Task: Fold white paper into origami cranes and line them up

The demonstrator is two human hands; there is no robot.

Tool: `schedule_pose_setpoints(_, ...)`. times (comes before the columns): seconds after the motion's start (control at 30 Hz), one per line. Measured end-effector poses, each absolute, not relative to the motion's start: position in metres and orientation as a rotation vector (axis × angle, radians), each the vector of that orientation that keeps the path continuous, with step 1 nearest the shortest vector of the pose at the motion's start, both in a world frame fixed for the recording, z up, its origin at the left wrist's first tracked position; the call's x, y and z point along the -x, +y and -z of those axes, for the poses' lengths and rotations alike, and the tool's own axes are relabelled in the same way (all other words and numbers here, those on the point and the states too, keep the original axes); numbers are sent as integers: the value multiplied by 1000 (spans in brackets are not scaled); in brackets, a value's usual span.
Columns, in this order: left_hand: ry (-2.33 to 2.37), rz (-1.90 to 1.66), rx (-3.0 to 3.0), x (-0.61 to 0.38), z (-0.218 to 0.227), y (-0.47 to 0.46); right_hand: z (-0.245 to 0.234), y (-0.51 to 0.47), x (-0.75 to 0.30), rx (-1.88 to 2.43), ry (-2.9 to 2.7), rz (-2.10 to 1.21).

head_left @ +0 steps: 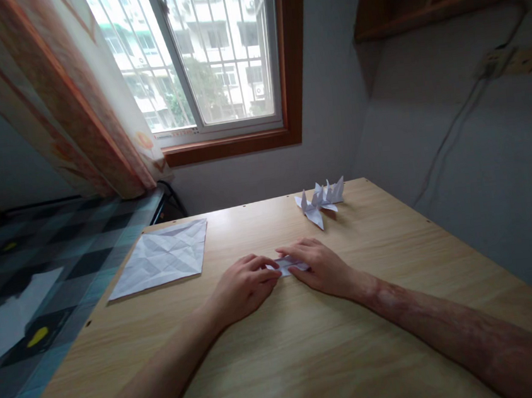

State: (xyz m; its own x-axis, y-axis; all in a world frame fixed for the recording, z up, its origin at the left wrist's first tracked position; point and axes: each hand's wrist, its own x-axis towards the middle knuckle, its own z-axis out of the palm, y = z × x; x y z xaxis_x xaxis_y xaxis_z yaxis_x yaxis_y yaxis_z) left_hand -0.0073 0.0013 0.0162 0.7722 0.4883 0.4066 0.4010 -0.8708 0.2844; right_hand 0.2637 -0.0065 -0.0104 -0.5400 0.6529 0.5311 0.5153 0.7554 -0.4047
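A small folded piece of white paper (284, 266) lies on the wooden table between my hands, partly covered by fingers. My left hand (251, 283) has its thumb and fingers closed on the paper's left end. On the right end, my right hand (320, 264) presses the paper with curved fingers and thumb. Beyond my right hand stand several white origami cranes (319, 202) in a cluster. To the left of my left hand lies a flat sheet of creased white paper (165, 257).
The table (283, 362) ends at the wall below a barred window (226, 51). A bed with a checked cover (92, 261) adjoins on the left, with white paper (21, 313) on it. A cable (447, 135) hangs along the right wall under a shelf (412, 12).
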Motion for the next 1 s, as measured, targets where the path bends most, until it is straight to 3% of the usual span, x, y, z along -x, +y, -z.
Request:
schedule_pose_setpoints(0.67,765,-696,-2840,8,-14,3,5,-14,-261,782,-2457,61)
schedule_pose_setpoints(1.0,778,-742,-2803,8,-12,4,10,-12,-257,866,-2270,-156)
